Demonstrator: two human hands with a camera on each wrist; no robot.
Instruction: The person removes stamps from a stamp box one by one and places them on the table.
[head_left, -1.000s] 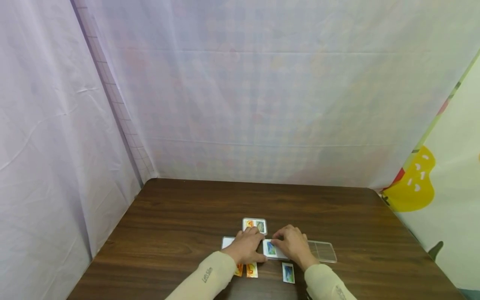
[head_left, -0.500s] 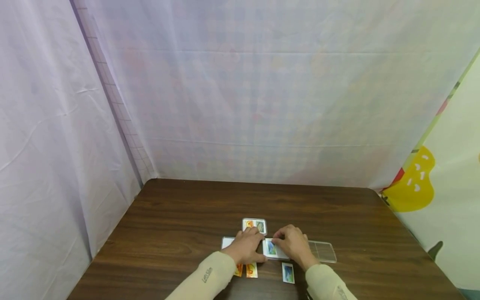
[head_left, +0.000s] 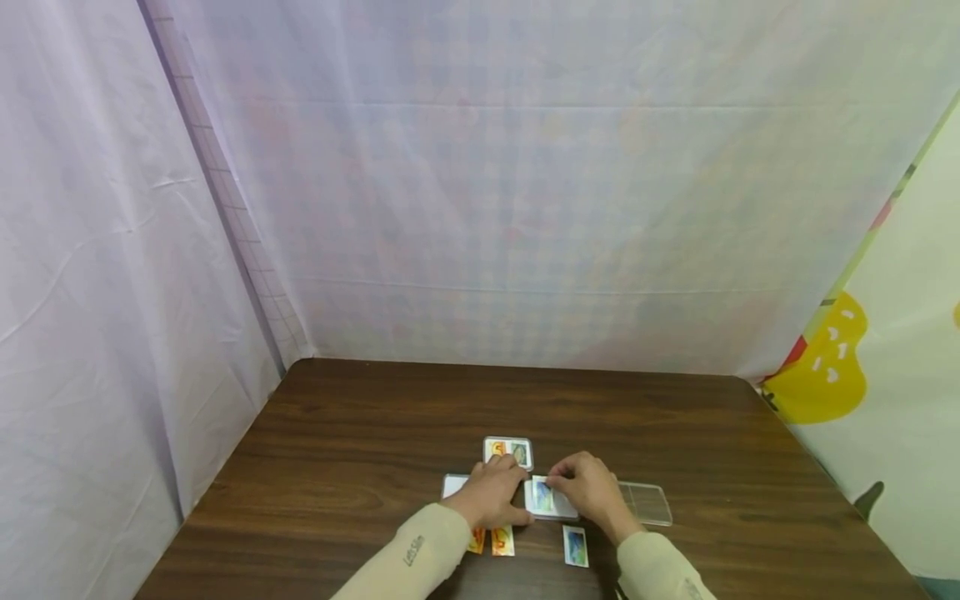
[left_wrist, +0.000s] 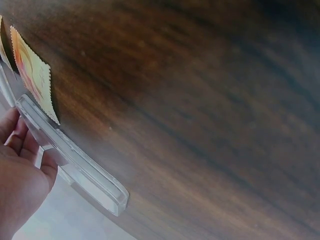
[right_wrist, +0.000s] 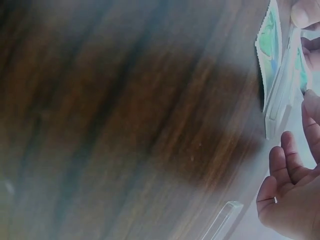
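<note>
In the head view my left hand (head_left: 491, 493) spans the left end of a flat clear plastic case (head_left: 566, 507) with a white insert, thumb at the near edge and forefinger at the far edge. Above that insert, thumb and forefinger of my right hand (head_left: 592, 493) pinch the right side of a blue-green stamp (head_left: 542, 495). The stamp has a pale sheen. In the right wrist view the held stamp (right_wrist: 302, 72) shows just past the case's edge (right_wrist: 282, 85). The left wrist view shows my left hand (left_wrist: 22, 185) against a clear case side (left_wrist: 80, 160).
A blue-green stamp (head_left: 576, 547) lies in front of the case. Two orange-yellow stamps (head_left: 502, 541) lie near my left wrist. Behind my left hand sits a smaller case (head_left: 508, 438) containing stamps. A clear lid (head_left: 651, 504) lies right, another white-lined case (head_left: 453, 485) left.
The pinched stamp looks paler and has shifted slightly, with more sheen on it. My right hand has moved a little to the right. My left hand has stayed in place.
</note>
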